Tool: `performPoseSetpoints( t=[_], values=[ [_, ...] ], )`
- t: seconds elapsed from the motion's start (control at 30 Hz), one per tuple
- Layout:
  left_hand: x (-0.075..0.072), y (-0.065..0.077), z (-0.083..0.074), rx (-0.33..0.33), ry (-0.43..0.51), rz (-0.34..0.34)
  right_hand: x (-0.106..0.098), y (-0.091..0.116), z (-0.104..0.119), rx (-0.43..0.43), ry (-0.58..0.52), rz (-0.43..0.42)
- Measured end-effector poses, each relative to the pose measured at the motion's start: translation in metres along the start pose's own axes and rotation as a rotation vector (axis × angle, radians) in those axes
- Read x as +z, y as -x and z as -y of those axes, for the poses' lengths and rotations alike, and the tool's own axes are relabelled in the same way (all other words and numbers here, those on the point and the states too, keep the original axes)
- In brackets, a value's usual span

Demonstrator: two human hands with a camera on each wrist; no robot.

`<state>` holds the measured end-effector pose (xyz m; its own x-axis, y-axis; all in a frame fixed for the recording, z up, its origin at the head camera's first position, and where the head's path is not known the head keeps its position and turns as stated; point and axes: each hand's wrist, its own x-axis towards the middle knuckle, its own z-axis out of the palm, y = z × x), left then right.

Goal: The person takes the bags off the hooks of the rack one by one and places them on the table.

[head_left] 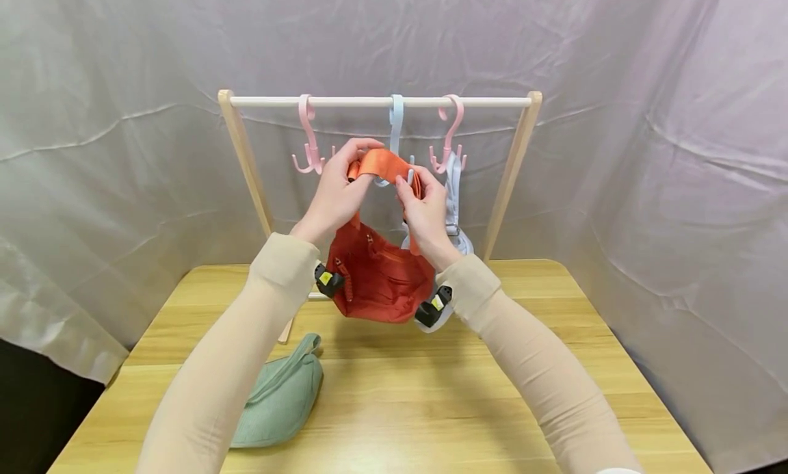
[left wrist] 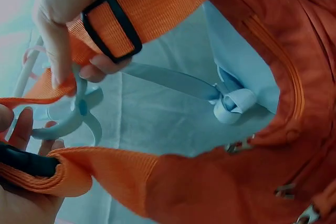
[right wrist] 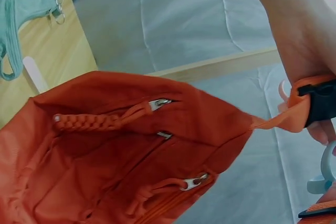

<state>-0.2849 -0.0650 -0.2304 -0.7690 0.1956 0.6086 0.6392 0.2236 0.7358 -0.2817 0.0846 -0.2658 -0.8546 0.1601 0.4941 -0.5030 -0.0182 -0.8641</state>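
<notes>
A red crossbody bag [head_left: 384, 279] hangs below both hands by its orange strap [head_left: 383, 163]. My left hand [head_left: 340, 190] grips the folded strap at one side, near a black buckle [left wrist: 26, 162]. With thumb and fingers, my right hand [head_left: 425, 211] pinches the strap's other side, beside a black slider [left wrist: 112, 29]. Between the hands, the strap spans in front of the light-blue hook [head_left: 397, 122]. The hook's lower prongs [left wrist: 81, 109] are close to the strap by the right fingers; whether the strap bears on them I cannot tell. Zips [right wrist: 160, 103] show on the bag.
A white rail [head_left: 258, 101] on wooden legs carries the blue hook between two pink hooks [head_left: 310, 135] [head_left: 452, 135]. From the right pink hook hangs a pale blue bag [head_left: 452, 193]. A green bag [head_left: 280, 399] lies on the wooden table [head_left: 394, 405], below the left forearm.
</notes>
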Motion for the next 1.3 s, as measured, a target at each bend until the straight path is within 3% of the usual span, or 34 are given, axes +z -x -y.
performPoseSetpoints(
  t=[0.23,0.77,0.93,1.0,1.17,1.3],
  values=[
    [-0.003,0.003,0.007,0.006,0.002,0.012,-0.001,-0.003,-0.001,-0.062,0.006,0.045],
    [-0.002,0.003,0.009,-0.002,-0.017,0.007,-0.008,-0.01,0.006,-0.111,0.082,0.026],
    [-0.003,0.01,-0.016,-0.034,-0.002,0.014,-0.01,-0.011,0.012,-0.092,0.099,0.038],
    [-0.003,0.01,-0.018,-0.041,0.002,0.018,-0.011,-0.011,0.014,-0.086,0.113,0.042],
    [-0.002,0.001,0.004,-0.025,0.003,0.01,-0.01,-0.012,0.018,-0.083,0.115,0.038],
    [-0.002,0.0,0.007,-0.002,0.0,0.005,-0.01,-0.012,0.021,-0.082,0.109,0.033]
  ],
)
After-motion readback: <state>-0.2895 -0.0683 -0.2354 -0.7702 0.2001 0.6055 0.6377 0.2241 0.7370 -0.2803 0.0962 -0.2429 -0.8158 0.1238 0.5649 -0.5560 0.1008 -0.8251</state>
